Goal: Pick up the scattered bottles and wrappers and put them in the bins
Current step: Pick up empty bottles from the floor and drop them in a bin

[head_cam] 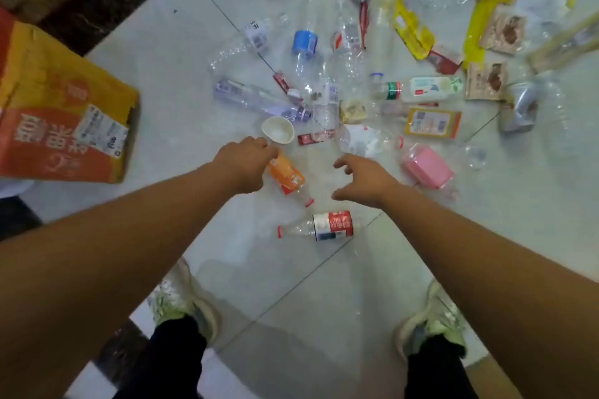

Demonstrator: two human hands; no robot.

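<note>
On the floor [324,285] at the left, one cardboard box [61,107] hides its contents; one white cup [278,129] lies nearby. The left hand [246,162] has its fingers clamped on one orange bottle [287,173]; the right hand [363,178] hovers with fingers apart.

- A pale tiled floor [259,275] with thin dark joints carries everything; a dark marbled strip borders it on the left.
- A white paper cup [278,129] lies on its side among the litter.
- Well left of the cup sits an orange and yellow cardboard box [64,107].
- Just beyond the cup lies a purple-labelled bottle [259,99]; farther beyond, a blue-labelled bottle [304,45].
- Touching the cup's right side is a small red wrapper [312,138].
- Right of the cup lie a pink-labelled bottle [428,167] and, much farther, a crushed silver can [518,107].
- Beyond and right of the cup lies a yellow wrapper [413,29].
- On the cup's near side lies a red-labelled bottle [324,225].
- Nearer still stand two pale shoes [184,304].
</note>
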